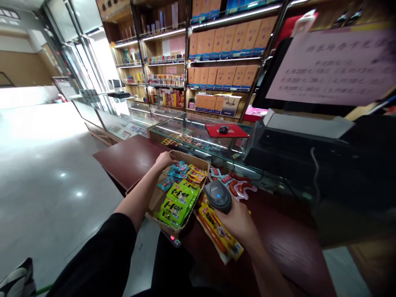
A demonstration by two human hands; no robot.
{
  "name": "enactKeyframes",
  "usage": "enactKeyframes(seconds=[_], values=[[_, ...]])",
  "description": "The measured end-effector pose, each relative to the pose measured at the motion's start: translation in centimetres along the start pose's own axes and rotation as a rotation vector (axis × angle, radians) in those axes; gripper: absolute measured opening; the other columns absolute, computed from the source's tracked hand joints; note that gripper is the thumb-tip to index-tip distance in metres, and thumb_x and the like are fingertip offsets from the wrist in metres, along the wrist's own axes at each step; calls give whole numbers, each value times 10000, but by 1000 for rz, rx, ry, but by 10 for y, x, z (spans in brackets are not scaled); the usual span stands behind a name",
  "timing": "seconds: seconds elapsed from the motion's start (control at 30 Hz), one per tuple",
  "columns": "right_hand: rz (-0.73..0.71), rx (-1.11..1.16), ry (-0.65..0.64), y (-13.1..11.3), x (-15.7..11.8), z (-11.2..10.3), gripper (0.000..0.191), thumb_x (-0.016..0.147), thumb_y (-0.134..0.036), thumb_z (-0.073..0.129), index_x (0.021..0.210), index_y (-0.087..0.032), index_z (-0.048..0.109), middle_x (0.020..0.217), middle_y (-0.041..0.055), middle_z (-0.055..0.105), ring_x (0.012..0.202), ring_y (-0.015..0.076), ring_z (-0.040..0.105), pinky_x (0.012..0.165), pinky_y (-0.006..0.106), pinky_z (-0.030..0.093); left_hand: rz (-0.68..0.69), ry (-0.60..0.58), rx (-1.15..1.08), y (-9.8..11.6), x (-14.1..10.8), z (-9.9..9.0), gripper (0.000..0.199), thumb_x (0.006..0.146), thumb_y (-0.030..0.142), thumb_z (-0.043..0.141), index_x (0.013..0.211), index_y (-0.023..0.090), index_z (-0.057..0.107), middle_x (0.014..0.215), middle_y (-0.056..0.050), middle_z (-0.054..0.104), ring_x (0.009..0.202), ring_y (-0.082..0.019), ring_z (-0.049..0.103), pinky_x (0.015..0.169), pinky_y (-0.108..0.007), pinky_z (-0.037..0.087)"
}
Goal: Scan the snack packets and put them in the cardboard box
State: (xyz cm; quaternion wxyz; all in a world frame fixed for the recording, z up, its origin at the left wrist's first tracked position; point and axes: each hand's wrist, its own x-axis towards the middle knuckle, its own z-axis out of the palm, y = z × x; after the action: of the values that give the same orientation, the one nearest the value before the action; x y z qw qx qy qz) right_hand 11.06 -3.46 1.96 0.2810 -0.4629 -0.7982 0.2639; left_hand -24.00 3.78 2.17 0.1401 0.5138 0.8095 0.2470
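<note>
My right hand (236,218) is wrapped round a dark grey barcode scanner (218,195) with a small blue light, held above the counter. A cardboard box (206,161) stands left of it, tilted in view. Inside lie green snack packets (177,202), blue packets (177,171) and orange-yellow packets (196,174). My left hand (165,160) is closed at the box's far left corner, thumb beside the blue packets; its outer fingers are partly hidden. Under the scanner lie long yellow sausage packs (219,231). Behind it are clear-wrapped curved sausages (240,187) and small red-and-white packets (215,172).
The dark red counter (133,156) bears the box. A glass display case (173,123) runs behind, with a mouse (223,129) on a red mat (213,131). A monitor covered by a pink sheet (334,70) stands at right. Shelves of orange boxes (227,39) line the back.
</note>
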Motion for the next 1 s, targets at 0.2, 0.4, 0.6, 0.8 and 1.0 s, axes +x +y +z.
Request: enactKeyframes(seconds=[0.2,0.4,0.6,0.8,1.0], values=[[45,55,24,16,-21,-30,304,720,-314,661,1005,-207,658,944,77,759,936,281,712,744,306,525,158,-19,82,84,-24,15,446,651,423,777,1024,179,772,937,-92,751,895,-261,692,801,-279,506],[128,-2,145,60,-52,-69,258,737,-289,627,975,-194,659,925,93,758,921,280,716,717,288,506,299,-157,153,174,-42,86,419,708,375,734,1080,181,751,1003,-110,740,951,-260,676,838,-289,503],[186,-51,215,99,-83,-97,247,750,-285,611,972,-190,666,917,93,756,905,279,716,721,297,510,368,-280,356,200,-50,162,375,818,323,619,1165,209,707,1136,-143,698,1089,-294,628,916,-338,473],[230,-24,254,124,-104,-110,267,731,-272,631,980,-185,673,910,93,756,900,275,715,751,306,522,524,-311,536,186,-49,200,650,819,271,582,1450,253,423,1479,-137,447,1429,-378,237,1113,-566,208],[258,-25,279,131,-111,-109,265,730,-266,634,980,-185,672,906,93,756,903,269,715,747,300,522,550,-307,609,175,-46,207,701,768,279,598,1444,258,414,1380,-119,552,1424,-357,245,1116,-527,179]])
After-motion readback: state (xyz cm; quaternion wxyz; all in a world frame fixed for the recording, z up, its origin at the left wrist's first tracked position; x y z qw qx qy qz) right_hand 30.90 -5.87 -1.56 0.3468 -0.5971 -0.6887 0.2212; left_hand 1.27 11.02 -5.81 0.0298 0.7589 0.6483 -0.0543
